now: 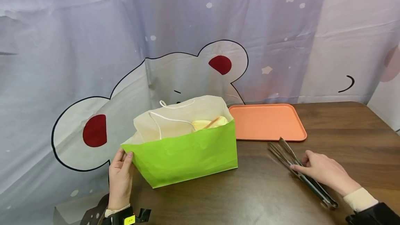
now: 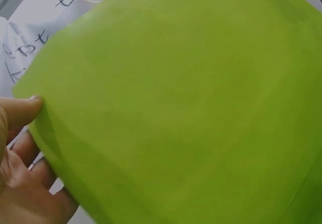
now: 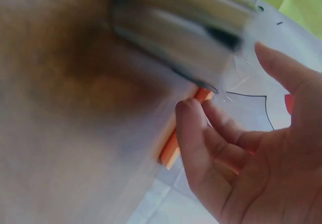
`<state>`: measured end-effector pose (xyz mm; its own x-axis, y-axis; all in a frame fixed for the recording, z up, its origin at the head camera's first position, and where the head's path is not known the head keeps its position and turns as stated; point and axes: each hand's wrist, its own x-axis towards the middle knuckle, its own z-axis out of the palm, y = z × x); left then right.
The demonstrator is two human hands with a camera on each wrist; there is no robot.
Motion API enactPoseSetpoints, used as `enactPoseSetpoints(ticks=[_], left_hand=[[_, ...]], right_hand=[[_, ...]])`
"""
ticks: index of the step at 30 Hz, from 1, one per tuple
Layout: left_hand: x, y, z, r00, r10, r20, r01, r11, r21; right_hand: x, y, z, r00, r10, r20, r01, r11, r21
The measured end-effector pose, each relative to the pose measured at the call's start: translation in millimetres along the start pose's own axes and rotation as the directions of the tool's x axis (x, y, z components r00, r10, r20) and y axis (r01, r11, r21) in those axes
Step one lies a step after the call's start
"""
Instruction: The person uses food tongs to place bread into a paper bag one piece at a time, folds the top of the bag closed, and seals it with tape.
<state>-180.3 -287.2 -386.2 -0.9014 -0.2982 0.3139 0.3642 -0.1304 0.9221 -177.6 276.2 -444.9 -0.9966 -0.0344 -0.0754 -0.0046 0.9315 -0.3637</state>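
A bright green paper bag (image 1: 187, 153) with a cream inside and white cord handles stands on the table, its mouth tilted open. My left hand (image 1: 120, 180) pinches its left upper corner, the thumb on the green front and the other fingers behind, as the left wrist view shows too. Something yellow (image 1: 215, 122) with a brownish band shows inside the bag; the rest of it is hidden. To the right, my right hand (image 1: 326, 169) holds metal tongs (image 1: 307, 180) with dark handles between thumb and fingers. The tongs (image 3: 186, 27) look blurred in the right wrist view.
An orange tray (image 1: 265, 122) lies behind the tongs, right of the bag, which overlaps its left edge. The brown wooden table (image 1: 353, 127) ends at a patterned cloth backdrop (image 1: 175, 16) along the back and left.
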Motion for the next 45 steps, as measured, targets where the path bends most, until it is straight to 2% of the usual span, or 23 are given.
enactPoseSetpoints(ticks=[2, 5, 9, 15, 18, 22, 23, 25, 30, 34, 37, 41, 45], left_hand=[[0.0, 3.1, 0.7, 1.000, -0.007, -0.010, 0.008, 0.998, 0.059], [0.7, 8.8, 1.1, 1.000, 0.011, 0.003, -0.011, 0.989, 0.149], [2.8, 17.2, 1.5, 0.996, 0.077, 0.036, -0.083, 0.964, 0.252], [6.2, 32.5, 6.4, 0.984, 0.168, 0.057, -0.177, 0.899, 0.401], [8.8, 43.4, 11.0, 0.974, 0.205, 0.093, -0.224, 0.848, 0.480], [14.7, 60.9, 18.7, 0.954, 0.261, 0.149, -0.298, 0.764, 0.572], [16.3, 65.7, 21.1, 0.949, 0.269, 0.162, -0.312, 0.753, 0.580], [19.3, 74.2, 26.4, 0.942, 0.283, 0.182, -0.335, 0.736, 0.588], [25.9, 91.8, 43.5, 0.927, 0.295, 0.233, -0.376, 0.728, 0.573], [32.8, 100.3, 60.0, 0.901, 0.328, 0.285, -0.434, 0.712, 0.552], [37.8, 105.9, 72.6, 0.875, 0.354, 0.330, -0.482, 0.687, 0.543], [43.1, 113.5, 91.1, 0.838, 0.377, 0.394, -0.544, 0.631, 0.553], [48.4, 121.4, 114.5, 0.801, 0.368, 0.472, -0.595, 0.572, 0.565]], right_hand=[[1.0, 0.4, -5.3, 0.999, -0.010, -0.035, 0.010, 1.000, 0.006], [2.1, 0.5, -13.2, 0.994, -0.022, -0.103, 0.024, 1.000, 0.013], [5.0, 0.5, -22.3, 0.983, -0.051, -0.177, 0.053, 0.999, 0.005], [11.3, -2.4, -34.5, 0.970, -0.083, -0.227, 0.084, 0.996, -0.004], [14.2, -5.0, -41.6, 0.964, -0.102, -0.245, 0.103, 0.995, -0.008], [18.9, -9.7, -53.3, 0.958, -0.121, -0.260, 0.118, 0.993, -0.027], [19.8, -11.1, -56.0, 0.956, -0.128, -0.264, 0.124, 0.992, -0.033], [21.7, -13.1, -61.2, 0.953, -0.139, -0.269, 0.131, 0.990, -0.049], [26.9, -19.3, -73.0, 0.955, -0.158, -0.249, 0.149, 0.987, -0.052], [32.8, -25.7, -81.9, 0.956, -0.177, -0.234, 0.168, 0.984, -0.058], [36.9, -30.8, -87.5, 0.950, -0.201, -0.241, 0.187, 0.979, -0.080], [41.1, -39.1, -97.1, 0.948, -0.215, -0.234, 0.196, 0.975, -0.103], [44.7, -49.4, -108.1, 0.951, -0.222, -0.215, 0.201, 0.973, -0.118]])
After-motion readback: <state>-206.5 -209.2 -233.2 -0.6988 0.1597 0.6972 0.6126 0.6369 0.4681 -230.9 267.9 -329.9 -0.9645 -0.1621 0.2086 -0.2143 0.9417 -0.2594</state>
